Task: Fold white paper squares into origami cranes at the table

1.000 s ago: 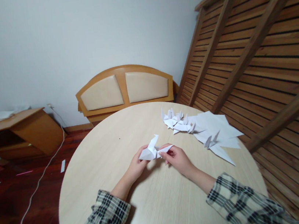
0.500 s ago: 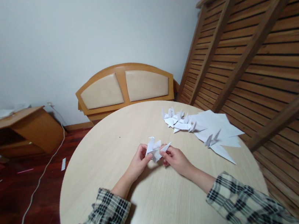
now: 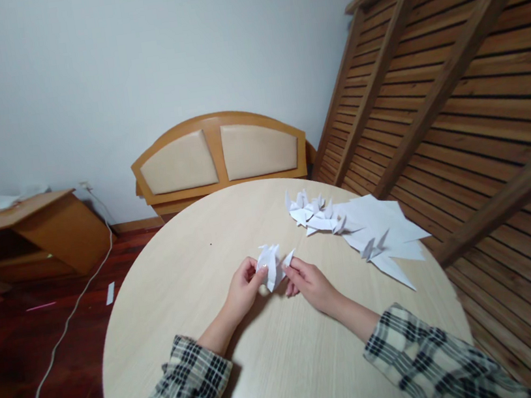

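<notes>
A folded white origami crane (image 3: 271,269) is held between both hands, just above the round table (image 3: 279,368). My left hand (image 3: 246,287) pinches its left side between thumb and fingers. With thumb and forefinger, my right hand (image 3: 309,282) grips a pointed tip at the crane's right. Parts of the folds are covered by my fingers. To the far right on the table, several folded white paper cranes (image 3: 314,212) sit in a cluster. Another crane (image 3: 375,248) rests closer to me, on white paper sheets (image 3: 392,224).
A padded headboard (image 3: 216,150) stands behind the table against the wall. Slatted wooden boards (image 3: 469,104) lean at the right. On the left are a low cabinet (image 3: 47,233) and a white cable (image 3: 62,339) running across the dark red floor.
The origami crane has turned slightly in my hands, and its pointed tip at the right now stands more upright. My right hand has shifted a little left with it.
</notes>
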`<state>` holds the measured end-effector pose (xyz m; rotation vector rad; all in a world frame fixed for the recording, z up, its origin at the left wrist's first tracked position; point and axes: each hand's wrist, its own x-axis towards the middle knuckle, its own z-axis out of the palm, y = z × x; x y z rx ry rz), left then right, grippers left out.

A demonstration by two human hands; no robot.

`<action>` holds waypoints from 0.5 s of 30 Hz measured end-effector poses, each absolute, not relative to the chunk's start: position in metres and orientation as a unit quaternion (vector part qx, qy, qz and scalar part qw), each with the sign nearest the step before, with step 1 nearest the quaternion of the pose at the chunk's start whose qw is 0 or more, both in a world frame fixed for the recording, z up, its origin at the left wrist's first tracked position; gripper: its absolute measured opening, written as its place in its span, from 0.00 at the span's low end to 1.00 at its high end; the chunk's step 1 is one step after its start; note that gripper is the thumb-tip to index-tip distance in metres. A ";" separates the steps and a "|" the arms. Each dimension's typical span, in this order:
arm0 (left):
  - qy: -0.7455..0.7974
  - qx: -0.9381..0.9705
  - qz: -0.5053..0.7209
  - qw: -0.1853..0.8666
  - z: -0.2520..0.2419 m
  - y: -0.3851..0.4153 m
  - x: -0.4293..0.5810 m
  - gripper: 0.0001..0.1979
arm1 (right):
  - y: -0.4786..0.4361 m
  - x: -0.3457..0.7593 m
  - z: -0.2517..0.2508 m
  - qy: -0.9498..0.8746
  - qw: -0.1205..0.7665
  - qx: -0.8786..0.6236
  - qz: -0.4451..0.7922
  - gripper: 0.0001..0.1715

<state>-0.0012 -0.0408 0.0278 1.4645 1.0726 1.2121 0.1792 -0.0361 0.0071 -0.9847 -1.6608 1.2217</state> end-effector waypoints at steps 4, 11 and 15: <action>0.437 0.578 0.526 0.445 0.026 -0.039 -0.001 0.22 | -0.036 0.181 0.009 -0.671 0.400 -0.405 0.475 0.21; 0.413 0.545 0.543 0.487 0.019 -0.036 -0.002 0.22 | -0.038 0.181 0.015 -0.659 0.422 -0.369 0.502 0.22; 0.418 0.541 0.546 0.485 0.021 -0.036 -0.002 0.24 | -0.038 0.178 0.013 -0.669 0.427 -0.346 0.500 0.19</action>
